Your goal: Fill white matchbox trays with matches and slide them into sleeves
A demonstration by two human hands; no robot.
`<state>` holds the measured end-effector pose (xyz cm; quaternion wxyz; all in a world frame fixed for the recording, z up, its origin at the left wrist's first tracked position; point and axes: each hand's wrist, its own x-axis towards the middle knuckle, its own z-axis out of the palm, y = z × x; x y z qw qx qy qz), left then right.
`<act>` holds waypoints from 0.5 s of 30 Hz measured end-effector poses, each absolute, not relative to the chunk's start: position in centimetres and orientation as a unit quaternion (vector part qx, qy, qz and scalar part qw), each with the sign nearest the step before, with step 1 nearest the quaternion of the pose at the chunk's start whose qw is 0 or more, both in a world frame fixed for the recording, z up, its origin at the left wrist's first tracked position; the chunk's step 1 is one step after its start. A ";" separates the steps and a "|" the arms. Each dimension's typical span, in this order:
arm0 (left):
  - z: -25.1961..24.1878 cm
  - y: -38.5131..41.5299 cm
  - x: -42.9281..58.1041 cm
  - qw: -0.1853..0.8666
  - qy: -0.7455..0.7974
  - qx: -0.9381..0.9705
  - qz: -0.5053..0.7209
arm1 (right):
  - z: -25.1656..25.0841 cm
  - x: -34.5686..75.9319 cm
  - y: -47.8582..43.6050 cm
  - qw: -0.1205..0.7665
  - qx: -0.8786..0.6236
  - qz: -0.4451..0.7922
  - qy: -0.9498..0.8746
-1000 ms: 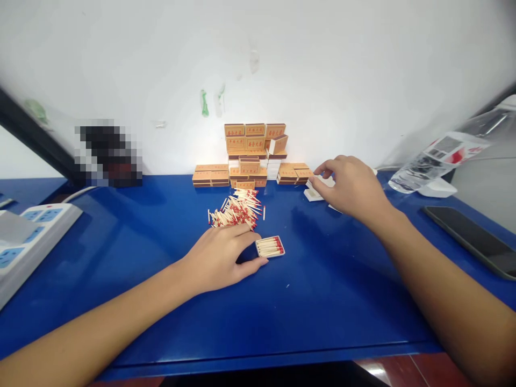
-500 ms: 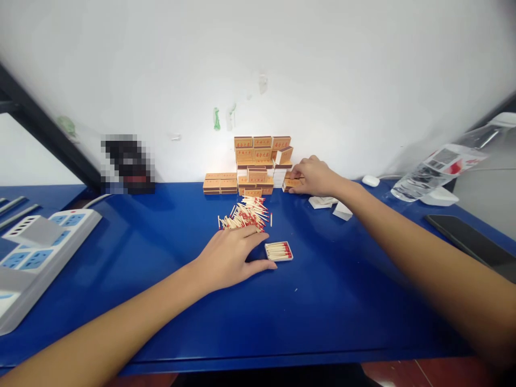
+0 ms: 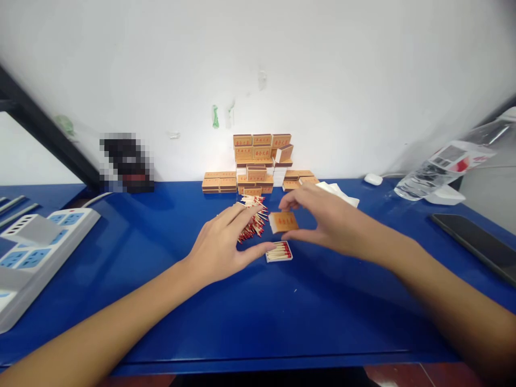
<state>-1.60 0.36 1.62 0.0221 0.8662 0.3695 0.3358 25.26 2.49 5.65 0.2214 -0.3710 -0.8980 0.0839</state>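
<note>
Between the thumb and fingers of my right hand is an orange matchbox, raised a little above the table, its pale end towards the left. Just below it lies a small white matchbox tray filled with matches, red heads to the right. My left hand is open, fingers stretched out. Its thumb tip is at the tray's left edge; whether it touches cannot be made out. A heap of loose matches lies beyond the left fingers, which partly cover it.
Orange matchboxes are stacked against the wall, with lower groups beside them. White paper lies behind my right hand. A bottle and a phone are at the right. A power strip is on the left.
My right hand has come from the low matchbox group at the back towards the tray, bringing a matchbox. My left hand has shifted slightly, its thumb now at the tray's edge.
</note>
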 end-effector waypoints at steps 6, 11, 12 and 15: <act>1.5 0.6 -1.5 0.040 0.316 0.882 0.348 | 4.4 23.8 0.5 0.230 -0.325 0.026 -0.917; 1.5 1.2 -1.9 0.034 0.327 0.870 0.367 | 4.2 25.2 1.0 0.243 -0.362 0.119 -0.892; 1.6 1.4 -2.1 0.031 0.337 0.865 0.370 | 4.2 25.6 1.0 0.229 -0.375 0.150 -0.886; 1.6 2.0 -2.5 0.026 0.365 0.852 0.374 | 3.9 26.0 1.0 0.153 -0.390 0.228 -0.879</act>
